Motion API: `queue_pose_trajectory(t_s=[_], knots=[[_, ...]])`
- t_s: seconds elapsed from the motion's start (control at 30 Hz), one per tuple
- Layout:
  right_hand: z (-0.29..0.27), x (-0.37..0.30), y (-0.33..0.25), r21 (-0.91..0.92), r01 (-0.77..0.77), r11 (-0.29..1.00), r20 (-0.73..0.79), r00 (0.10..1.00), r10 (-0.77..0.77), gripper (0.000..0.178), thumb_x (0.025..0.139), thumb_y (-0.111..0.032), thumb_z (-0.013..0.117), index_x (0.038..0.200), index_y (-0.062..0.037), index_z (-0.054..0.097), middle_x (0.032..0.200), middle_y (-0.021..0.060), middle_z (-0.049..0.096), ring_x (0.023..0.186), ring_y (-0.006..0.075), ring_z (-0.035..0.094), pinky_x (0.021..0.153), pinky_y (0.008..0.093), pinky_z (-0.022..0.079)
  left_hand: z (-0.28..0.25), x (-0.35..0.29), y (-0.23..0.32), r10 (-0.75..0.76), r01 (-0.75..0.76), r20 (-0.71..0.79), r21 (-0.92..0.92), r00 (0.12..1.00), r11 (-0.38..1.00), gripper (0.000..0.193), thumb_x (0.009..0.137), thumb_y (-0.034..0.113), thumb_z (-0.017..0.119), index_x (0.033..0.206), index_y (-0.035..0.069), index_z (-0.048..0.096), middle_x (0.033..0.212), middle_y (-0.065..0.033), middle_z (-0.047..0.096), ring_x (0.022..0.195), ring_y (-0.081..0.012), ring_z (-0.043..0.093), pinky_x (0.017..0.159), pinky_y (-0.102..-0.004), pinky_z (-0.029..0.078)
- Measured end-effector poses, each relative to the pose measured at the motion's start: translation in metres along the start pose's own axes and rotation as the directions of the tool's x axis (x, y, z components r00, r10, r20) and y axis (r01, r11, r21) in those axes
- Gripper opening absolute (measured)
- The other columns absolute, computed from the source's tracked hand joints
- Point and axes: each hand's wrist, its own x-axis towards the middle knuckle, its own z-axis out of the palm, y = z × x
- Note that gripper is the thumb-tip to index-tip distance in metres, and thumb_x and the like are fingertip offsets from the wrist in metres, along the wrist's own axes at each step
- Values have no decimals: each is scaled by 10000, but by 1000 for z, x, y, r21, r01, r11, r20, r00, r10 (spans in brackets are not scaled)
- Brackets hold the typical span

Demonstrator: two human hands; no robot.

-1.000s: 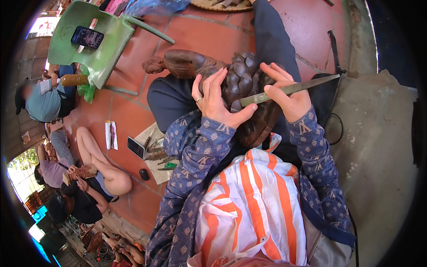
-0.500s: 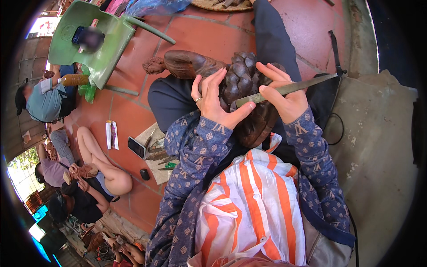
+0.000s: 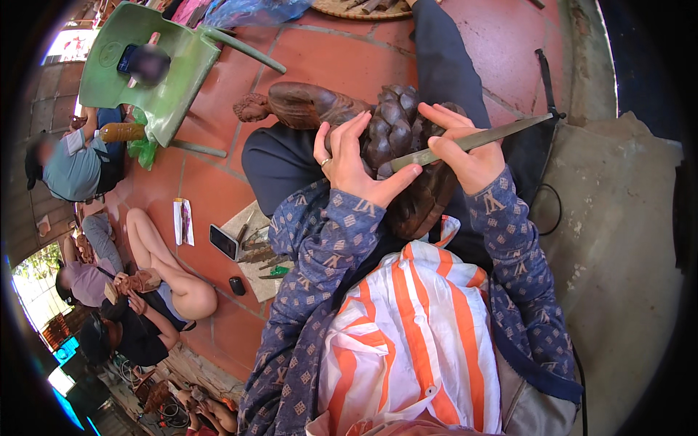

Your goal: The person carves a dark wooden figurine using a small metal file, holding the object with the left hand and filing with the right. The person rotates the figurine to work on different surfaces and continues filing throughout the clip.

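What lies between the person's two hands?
In the head view, part of the dark carving shows between left hand and right hand, with one end of the metal tool slanting across it.

A carving workshop around me, wooden figure (image 3: 390, 129) across my lap, flat metal tool (image 3: 502, 133) in my grip, more tools (image 3: 259, 255) beside me, people (image 3: 75, 169) seated nearby.

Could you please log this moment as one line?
left hand: on dark carving | right hand: holding flat metal tool | green chair: at left
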Motion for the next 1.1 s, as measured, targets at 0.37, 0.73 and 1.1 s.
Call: queue_pose_trajectory(t_s=[0.37, 0.73, 1.1], knots=[[-34, -32, 3, 365, -77, 928, -212, 963, 164, 311, 963, -171, 498, 897, 70, 684, 1218, 188, 647, 1081, 218, 597, 966, 350, 441, -17, -7, -16, -170, 198, 130, -246, 977, 949, 503, 842, 153, 669, 1318, 43, 549, 1376, -162, 458, 1296, -297, 417, 1105, -410, 311], [-30, -63, 26, 318, 0, 948, -147, 988, 49, 296, 954, -138, 491, 819, 69, 654, 1280, 266, 551, 1222, 290, 523, 1002, 374, 397, -32, -31, -33, -309, 312, 82, -450, 947, 837, 522, 921, 92, 594, 1399, -20, 420, 1395, -121, 466, 1271, -204, 457, 1076, -372, 371], [20, -59, 11, 92, -68, 993, -216, 973, 87, 150, 860, -177, 696, 858, -27, 706, 1174, 267, 561, 1206, 378, 522, 1039, 423, 385, -10, -17, -7, -276, 294, 152, -111, 949, 949, 1110, 592, 368, 914, 1473, 47, 320, 1477, -257, 212, 1352, -383, 317, 1110, -441, 310]])
